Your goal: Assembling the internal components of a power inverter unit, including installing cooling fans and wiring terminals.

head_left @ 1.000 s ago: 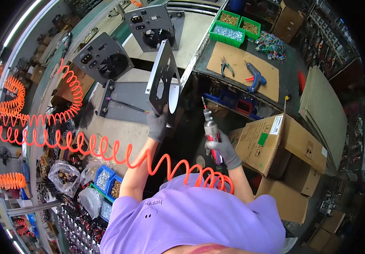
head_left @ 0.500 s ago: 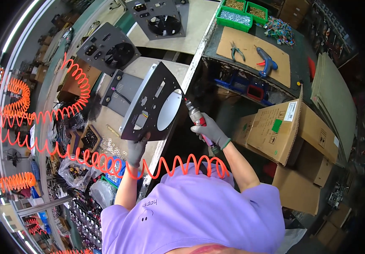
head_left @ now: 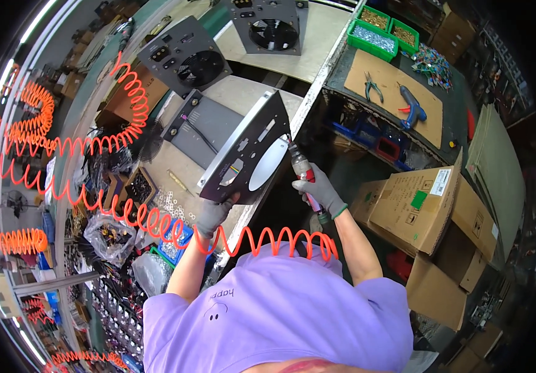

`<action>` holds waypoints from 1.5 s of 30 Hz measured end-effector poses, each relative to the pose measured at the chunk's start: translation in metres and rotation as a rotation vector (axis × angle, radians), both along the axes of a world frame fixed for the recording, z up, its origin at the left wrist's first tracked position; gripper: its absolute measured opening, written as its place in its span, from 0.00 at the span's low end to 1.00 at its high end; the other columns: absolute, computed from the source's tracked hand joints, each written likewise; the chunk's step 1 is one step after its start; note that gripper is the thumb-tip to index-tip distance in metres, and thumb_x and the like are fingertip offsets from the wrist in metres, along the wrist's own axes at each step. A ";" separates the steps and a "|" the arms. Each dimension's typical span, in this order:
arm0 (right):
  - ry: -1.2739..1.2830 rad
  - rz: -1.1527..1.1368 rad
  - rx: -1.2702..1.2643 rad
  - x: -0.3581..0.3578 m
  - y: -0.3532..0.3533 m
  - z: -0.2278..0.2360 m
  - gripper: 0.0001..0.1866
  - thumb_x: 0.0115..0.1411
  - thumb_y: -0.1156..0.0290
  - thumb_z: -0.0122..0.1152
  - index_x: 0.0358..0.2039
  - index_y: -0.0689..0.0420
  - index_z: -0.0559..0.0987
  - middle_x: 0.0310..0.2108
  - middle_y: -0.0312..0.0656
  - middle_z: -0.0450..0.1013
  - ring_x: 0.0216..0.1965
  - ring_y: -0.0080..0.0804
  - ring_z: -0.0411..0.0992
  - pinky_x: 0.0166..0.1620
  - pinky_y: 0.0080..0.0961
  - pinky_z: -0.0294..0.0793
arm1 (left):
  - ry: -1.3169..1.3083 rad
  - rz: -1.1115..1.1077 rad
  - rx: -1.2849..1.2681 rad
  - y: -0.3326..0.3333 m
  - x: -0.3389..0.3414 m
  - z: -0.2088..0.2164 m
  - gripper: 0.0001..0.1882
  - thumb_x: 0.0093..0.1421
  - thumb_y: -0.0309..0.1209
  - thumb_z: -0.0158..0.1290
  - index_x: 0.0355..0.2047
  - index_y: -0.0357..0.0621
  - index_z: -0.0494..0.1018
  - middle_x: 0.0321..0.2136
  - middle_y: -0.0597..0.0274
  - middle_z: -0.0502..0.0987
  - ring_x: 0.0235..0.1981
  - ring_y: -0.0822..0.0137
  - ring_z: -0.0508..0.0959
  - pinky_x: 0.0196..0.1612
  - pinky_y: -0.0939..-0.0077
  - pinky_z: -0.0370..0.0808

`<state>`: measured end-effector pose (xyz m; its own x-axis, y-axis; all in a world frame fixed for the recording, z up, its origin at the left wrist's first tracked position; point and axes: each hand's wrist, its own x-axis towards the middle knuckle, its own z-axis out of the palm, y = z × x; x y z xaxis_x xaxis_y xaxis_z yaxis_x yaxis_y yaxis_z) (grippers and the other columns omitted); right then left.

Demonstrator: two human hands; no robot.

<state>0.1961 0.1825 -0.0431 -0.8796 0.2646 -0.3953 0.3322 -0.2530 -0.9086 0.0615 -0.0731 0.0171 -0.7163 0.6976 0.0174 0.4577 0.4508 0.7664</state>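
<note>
My gloved left hand (head_left: 214, 215) grips the near lower edge of a black metal panel (head_left: 250, 144), holding it tilted up at the edge of the bench. The panel has a large round opening and smaller cutouts, with colored wires showing through one of them. In my gloved right hand (head_left: 321, 188) is a pneumatic screwdriver (head_left: 301, 166), its tip at the panel's right edge beside the round opening; whether it touches a screw is too small to tell. An orange coiled air hose (head_left: 262, 239) runs across in front of me toward the tool's lower end.
Black panels with fans (head_left: 196, 65) stand farther back on the bench. Washers (head_left: 170, 205) and a blue bin (head_left: 173, 244) lie left of my left hand. On the right, pliers (head_left: 373, 89) and a glue gun (head_left: 411, 107) rest on cardboard near green screw bins (head_left: 372, 39). Cardboard boxes (head_left: 411, 205) stand below.
The view has shifted, so the bench appears farther right. The panel is turned somewhat more edge-on. The screwdriver is still held at the panel's right edge.
</note>
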 end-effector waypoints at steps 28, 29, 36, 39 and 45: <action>-0.176 0.009 -0.303 0.012 0.005 0.033 0.20 0.53 0.60 0.57 0.43 0.56 0.70 0.14 0.33 0.63 0.12 0.24 0.63 0.15 0.23 0.65 | 0.177 -0.069 0.133 -0.057 -0.013 -0.116 0.37 0.50 0.55 0.55 0.55 0.48 0.64 0.49 0.51 0.69 0.54 0.51 0.65 0.54 0.61 0.63; -0.198 0.000 -0.272 0.018 0.002 0.038 0.19 0.53 0.59 0.56 0.42 0.56 0.71 0.14 0.33 0.63 0.12 0.24 0.62 0.15 0.22 0.64 | 0.024 -0.117 -0.041 -0.079 -0.018 -0.127 0.35 0.50 0.53 0.55 0.54 0.47 0.65 0.49 0.50 0.68 0.53 0.50 0.65 0.54 0.61 0.63; -0.376 -0.119 -0.330 0.059 -0.030 0.056 0.17 0.52 0.56 0.53 0.38 0.53 0.71 0.14 0.34 0.64 0.12 0.26 0.63 0.15 0.25 0.64 | 0.570 0.253 -0.568 -0.217 -0.119 -0.142 0.22 0.45 0.33 0.53 0.43 0.47 0.70 0.49 0.52 0.68 0.52 0.52 0.66 0.52 0.62 0.65; -0.403 -0.200 -0.266 0.061 -0.057 0.065 0.13 0.51 0.56 0.54 0.30 0.51 0.69 0.15 0.35 0.66 0.13 0.27 0.65 0.16 0.24 0.65 | 0.771 0.257 -0.485 -0.278 -0.176 -0.169 0.19 0.46 0.34 0.52 0.41 0.47 0.71 0.45 0.53 0.70 0.47 0.52 0.69 0.48 0.60 0.67; -0.533 -0.327 -0.320 0.083 -0.089 0.095 0.13 0.49 0.58 0.57 0.29 0.54 0.71 0.16 0.37 0.67 0.13 0.29 0.66 0.17 0.24 0.67 | 0.516 0.878 -0.661 -0.299 -0.260 -0.110 0.21 0.51 0.42 0.55 0.40 0.42 0.70 0.39 0.50 0.70 0.44 0.52 0.71 0.42 0.57 0.70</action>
